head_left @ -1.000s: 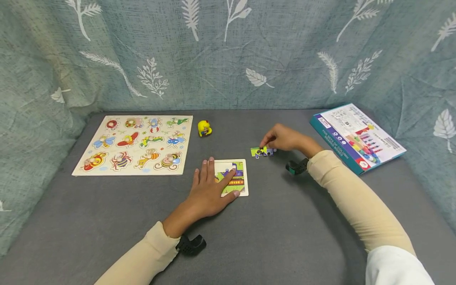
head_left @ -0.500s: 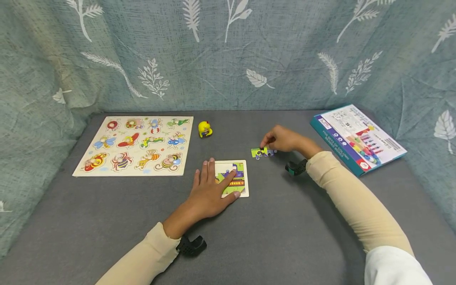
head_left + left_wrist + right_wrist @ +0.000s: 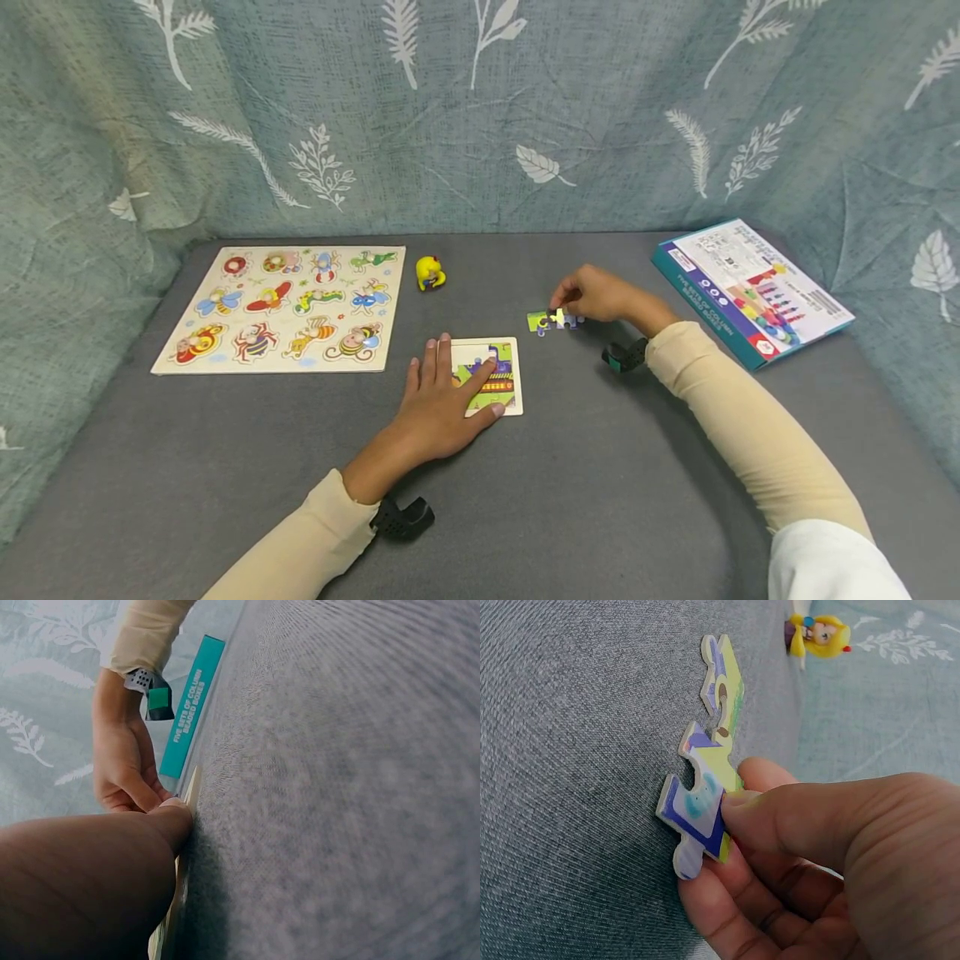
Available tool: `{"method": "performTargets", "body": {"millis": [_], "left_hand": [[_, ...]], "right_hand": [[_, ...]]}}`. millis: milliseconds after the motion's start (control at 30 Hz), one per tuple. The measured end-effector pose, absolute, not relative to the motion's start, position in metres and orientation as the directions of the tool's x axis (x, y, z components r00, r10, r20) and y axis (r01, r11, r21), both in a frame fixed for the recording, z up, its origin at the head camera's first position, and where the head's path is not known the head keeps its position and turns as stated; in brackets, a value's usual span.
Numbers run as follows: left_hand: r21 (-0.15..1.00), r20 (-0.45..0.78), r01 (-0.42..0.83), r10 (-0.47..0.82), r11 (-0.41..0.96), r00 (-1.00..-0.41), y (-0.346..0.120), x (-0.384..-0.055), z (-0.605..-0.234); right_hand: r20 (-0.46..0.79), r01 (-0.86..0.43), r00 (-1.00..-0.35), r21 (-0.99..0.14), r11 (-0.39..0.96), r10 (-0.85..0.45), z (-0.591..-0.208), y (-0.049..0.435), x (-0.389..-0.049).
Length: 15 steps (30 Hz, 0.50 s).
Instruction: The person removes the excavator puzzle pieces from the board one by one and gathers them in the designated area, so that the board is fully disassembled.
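Observation:
My left hand [image 3: 435,408] lies with fingers spread on a small framed jigsaw puzzle [image 3: 518,392], covering its left part. Purple, orange and green picture parts show beside the thumb and index finger. To the right, my right hand [image 3: 600,293] pinches a purple and yellow jigsaw piece [image 3: 696,806] between thumb and fingers. That piece is tilted close over the table in the right wrist view. Just beyond it lies another jigsaw piece [image 3: 731,671], green and purple; their ends overlap in this view. In the left wrist view, the left thumb [image 3: 171,819] rests at the puzzle's edge.
A large insect picture board [image 3: 285,310] lies at the back left, with a small yellow-haired figurine [image 3: 430,272] beside it. A teal and white box [image 3: 757,287] lies at the back right. A leaf-patterned curtain [image 3: 450,150] hangs behind the grey table [image 3: 585,500].
The piece in the right hand has tilted slightly, and its face looks paler in the head view. The left hand keeps its place on the puzzle.

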<state>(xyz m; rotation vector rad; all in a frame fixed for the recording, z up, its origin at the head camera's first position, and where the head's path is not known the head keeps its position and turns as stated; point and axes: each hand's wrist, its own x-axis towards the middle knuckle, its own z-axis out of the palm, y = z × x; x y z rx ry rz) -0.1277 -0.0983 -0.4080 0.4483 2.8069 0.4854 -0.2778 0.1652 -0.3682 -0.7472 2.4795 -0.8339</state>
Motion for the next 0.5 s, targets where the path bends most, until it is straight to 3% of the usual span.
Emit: {"method": "performTargets", "body": {"millis": [500], "left_hand": [[0.358,-0.178,0.272,0.351,0.893,-0.919,-0.0992,-0.1278,-0.4101]], "right_hand": [[-0.145,-0.384,-0.804,-0.613,0.69,-0.577,-0.3706,0.164,-0.2785]]}}
